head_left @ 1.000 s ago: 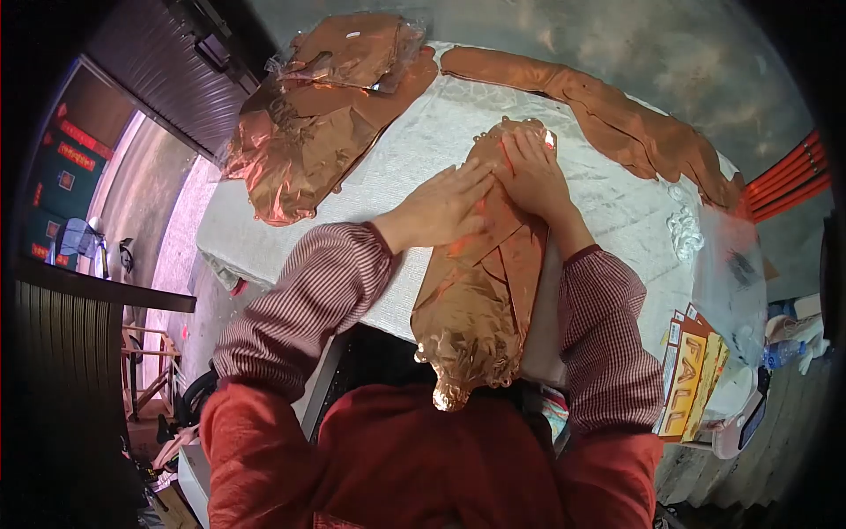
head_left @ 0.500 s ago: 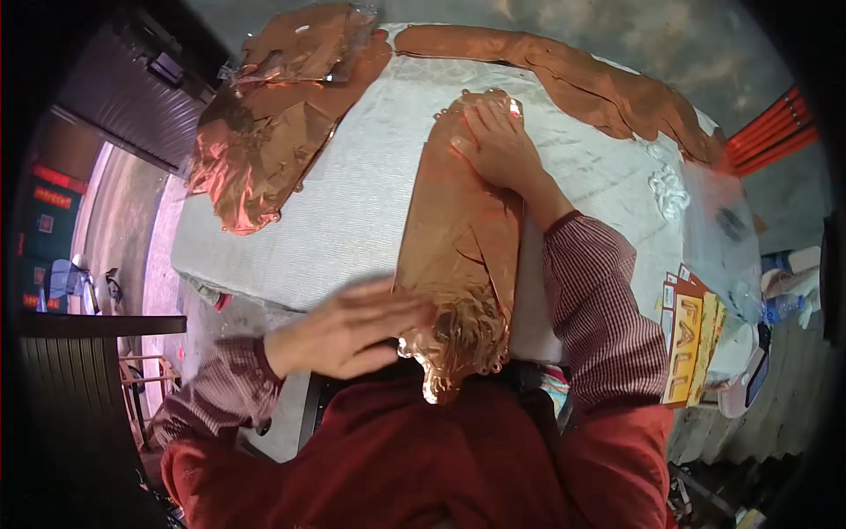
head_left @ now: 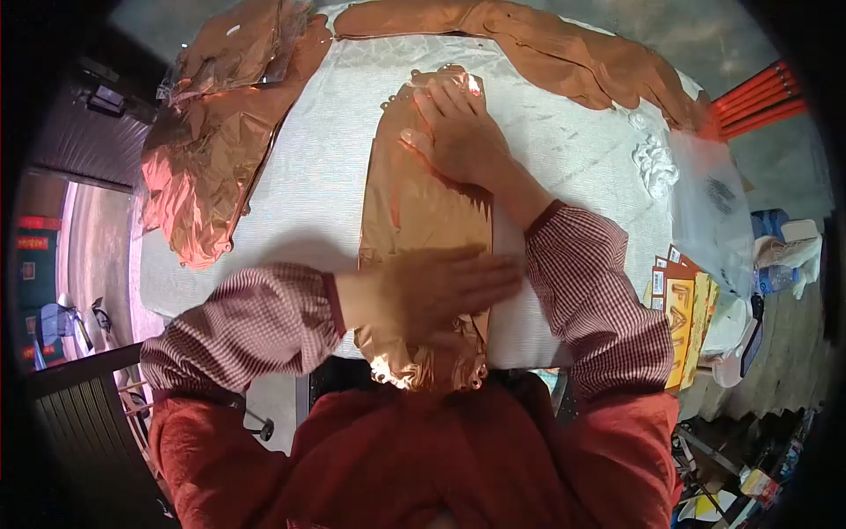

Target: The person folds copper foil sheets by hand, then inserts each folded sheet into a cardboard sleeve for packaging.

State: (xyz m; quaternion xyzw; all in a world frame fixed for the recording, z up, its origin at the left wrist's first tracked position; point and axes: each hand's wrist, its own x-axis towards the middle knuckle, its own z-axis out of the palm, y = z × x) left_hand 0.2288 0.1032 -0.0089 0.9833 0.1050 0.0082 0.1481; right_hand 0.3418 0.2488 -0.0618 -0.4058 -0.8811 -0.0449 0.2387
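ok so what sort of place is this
Probably a small workshop or home packing area: copper-coloured foil pieces lie on a covered work table, with printed "FALL" cards at its edge and a crumpled white wad.

The shiny copper-coloured foil lies folded and flat on the desk, lengthwise from twelve to six o'clock, ringed tabs along its far end, its near end crinkled.
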